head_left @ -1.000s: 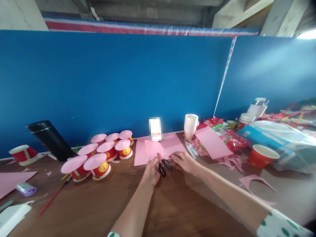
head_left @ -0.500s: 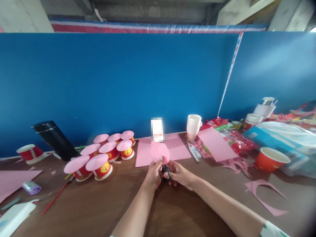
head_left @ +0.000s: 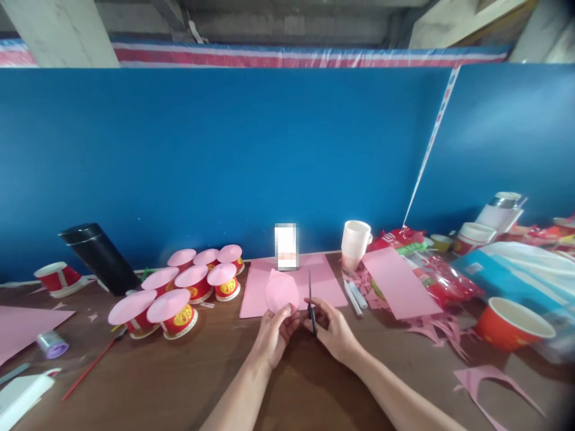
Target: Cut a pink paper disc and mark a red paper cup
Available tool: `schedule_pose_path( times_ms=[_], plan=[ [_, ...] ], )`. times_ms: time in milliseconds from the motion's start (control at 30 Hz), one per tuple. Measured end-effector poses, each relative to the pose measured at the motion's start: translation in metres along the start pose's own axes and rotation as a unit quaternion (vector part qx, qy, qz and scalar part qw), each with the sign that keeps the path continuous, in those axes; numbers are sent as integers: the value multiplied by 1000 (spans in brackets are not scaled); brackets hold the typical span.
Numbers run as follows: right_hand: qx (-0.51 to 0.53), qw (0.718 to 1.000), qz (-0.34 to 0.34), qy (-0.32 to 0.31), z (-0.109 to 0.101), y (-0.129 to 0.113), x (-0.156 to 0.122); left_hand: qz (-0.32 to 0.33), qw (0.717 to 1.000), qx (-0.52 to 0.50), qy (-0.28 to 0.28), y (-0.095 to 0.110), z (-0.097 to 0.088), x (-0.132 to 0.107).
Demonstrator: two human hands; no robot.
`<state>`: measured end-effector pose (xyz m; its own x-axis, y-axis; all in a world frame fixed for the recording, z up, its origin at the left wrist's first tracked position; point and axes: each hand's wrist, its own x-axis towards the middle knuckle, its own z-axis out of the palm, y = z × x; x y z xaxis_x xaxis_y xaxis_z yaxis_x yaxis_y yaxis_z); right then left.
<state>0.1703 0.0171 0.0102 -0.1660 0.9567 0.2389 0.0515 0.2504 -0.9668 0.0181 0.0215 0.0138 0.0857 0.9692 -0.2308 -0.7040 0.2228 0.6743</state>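
Scissors [head_left: 311, 310] have changed hands: a second ago they hang at the left hand [head_left: 277, 335]; now the right hand [head_left: 329, 329] has them, drawn clear to the right of the left hand, blades pointing away from the person. This likely readies them for trimming; no cut appears under way, since blades and paper stand apart.

Left hand: closed in a pinch, thumb over the near edge of a pink paper disc [head_left: 282, 291], which sits just beyond the fingertips. A pointed corner shows on its far rim, so the outline looks unfinished.

Right hand: fingers curled closed about the handles. Blades seen nearly edge-on; cannot tell their spread.

Beyond both hands, pink sheets [head_left: 326, 281] lie on the counter [head_left: 305, 392]. Left of the left hand, red paper cups [head_left: 182, 320] topped with pink discs. Right of the right hand, white markers [head_left: 353, 299].
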Motion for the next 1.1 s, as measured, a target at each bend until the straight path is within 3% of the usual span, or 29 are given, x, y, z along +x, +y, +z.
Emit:
schedule_pose_path(
  times_ms=[500, 733, 1100],
  plan=[
    [-3, 1000, 0, 31, 2, 11, 9, 1, 999, -49, 8, -1, 5, -2],
    [-4, 1000, 24, 1, 4, 7, 10, -3, 997, -76, -5, -2, 8, -4],
    [13, 999, 41, -6, 3, 10, 9, -10, 995, -86, 53, -4, 3, 2]
  ],
)
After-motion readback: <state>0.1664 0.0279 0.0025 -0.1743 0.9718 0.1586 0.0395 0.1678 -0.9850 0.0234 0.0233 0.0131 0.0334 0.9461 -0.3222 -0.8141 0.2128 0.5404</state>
